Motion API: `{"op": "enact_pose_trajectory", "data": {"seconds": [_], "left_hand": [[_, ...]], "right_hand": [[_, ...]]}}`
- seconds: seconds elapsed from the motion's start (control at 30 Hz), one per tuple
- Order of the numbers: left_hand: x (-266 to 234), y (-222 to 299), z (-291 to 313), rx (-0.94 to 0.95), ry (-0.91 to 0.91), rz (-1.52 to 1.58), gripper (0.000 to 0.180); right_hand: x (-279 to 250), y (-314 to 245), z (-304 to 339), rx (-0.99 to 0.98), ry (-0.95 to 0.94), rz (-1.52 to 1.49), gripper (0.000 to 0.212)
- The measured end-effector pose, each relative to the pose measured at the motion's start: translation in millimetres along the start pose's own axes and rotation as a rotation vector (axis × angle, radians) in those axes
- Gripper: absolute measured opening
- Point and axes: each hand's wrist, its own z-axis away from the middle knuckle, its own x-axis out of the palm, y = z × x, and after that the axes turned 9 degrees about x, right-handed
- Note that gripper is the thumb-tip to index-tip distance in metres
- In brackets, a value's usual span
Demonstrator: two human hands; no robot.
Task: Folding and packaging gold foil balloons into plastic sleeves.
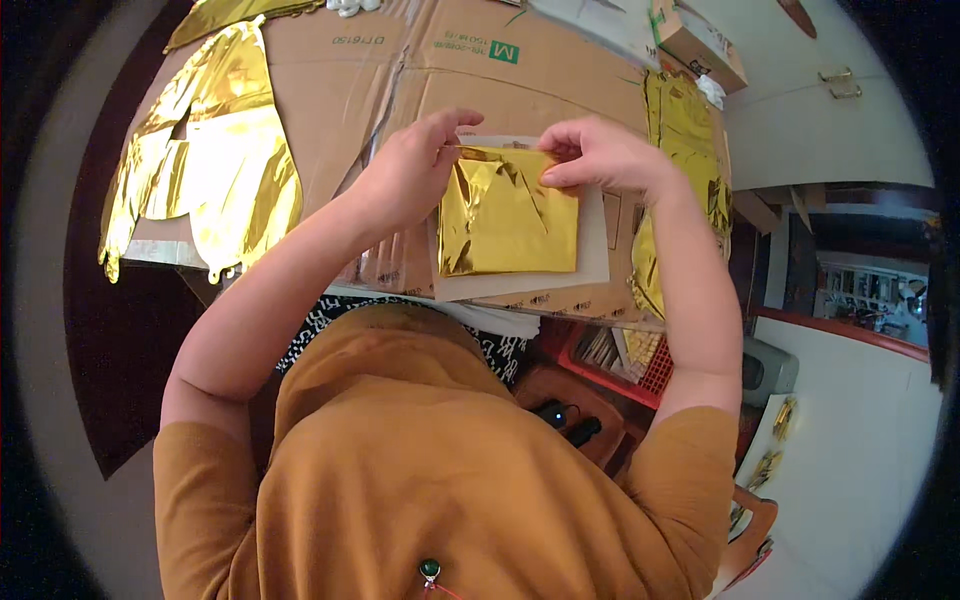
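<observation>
A gold foil balloon (510, 222), folded into a flat, creased square, lies in front of me on a white sheet (594, 245). At its upper left corner is my left hand (408, 172), thumb and a finger closed on the foil edge, with the index finger sticking out above. My right hand (608, 160) pinches the upper right corner between thumb and curled fingers. The foil's top edge is drawn straight between the two hands, and wrinkles run down from it. The underside of the balloon is hidden.
Cardboard (330, 90) covers the table. Flat, unfilled gold foil balloons (240, 170) spread over its left side, partly past the front edge. More gold foil (690, 130) lies along the right edge. A small carton (697, 45) stands back right; below the table sits a red basket (655, 370).
</observation>
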Motion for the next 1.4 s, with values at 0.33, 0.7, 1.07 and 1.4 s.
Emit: {"op": "enact_pose_trajectory", "data": {"seconds": [0.33, 0.7, 1.07, 1.4], "left_hand": [[-3, 15, 4, -0.084, -0.086, -0.019, 0.035], [8, 19, 23, 0.041, -0.104, -0.352, 0.04], [-7, -1, 54, 0.508, -0.192, -0.433, 0.072], [-7, -7, 62, 0.466, -0.315, -0.558, 0.079]], "right_hand": [[-12, -15, 2, 0.154, -0.188, -0.066, 0.018], [6, -8, 2, 0.114, 0.0, 0.135, 0.013], [14, -14, 0, 0.144, 0.033, 0.153, 0.017], [16, -17, 4, 0.091, 0.083, 0.258, 0.021]]}}
